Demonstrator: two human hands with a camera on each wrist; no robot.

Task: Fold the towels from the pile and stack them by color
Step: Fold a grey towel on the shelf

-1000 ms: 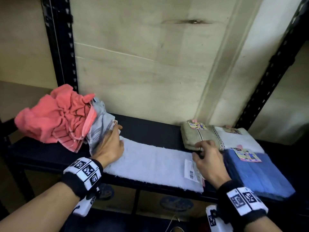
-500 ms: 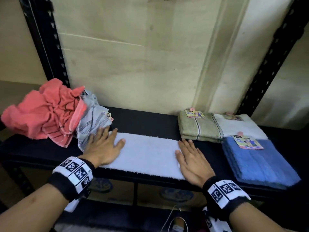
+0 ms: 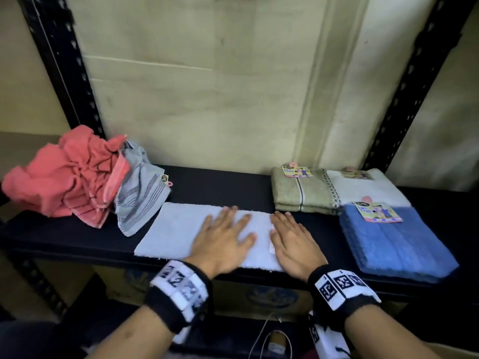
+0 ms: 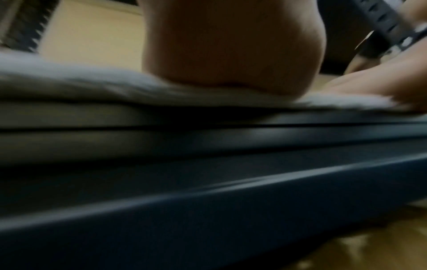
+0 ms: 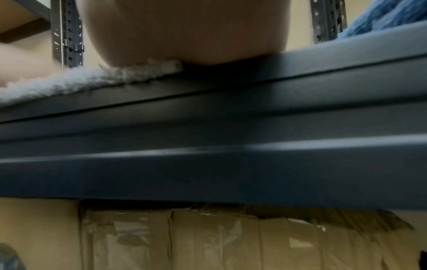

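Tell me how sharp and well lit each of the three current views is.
Head view: dim, wide-angle bending of the rack posts, left hand and its wristband smeared, folded blue towel fairly crisp. Left wrist view: dark and blurred throughout, palm pressed on the pale towel. Right wrist view: soft, darkest along the shelf edge, towel fibres readable under the right hand.

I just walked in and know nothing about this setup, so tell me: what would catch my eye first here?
Two hands pressed flat on a pale towel at the middle of a dark shelf: the left hand on the cloth, the right hand at its right end. At the far left sits a crumpled coral-red towel pile; at the right lie folded towels, a bright blue one nearest the front.
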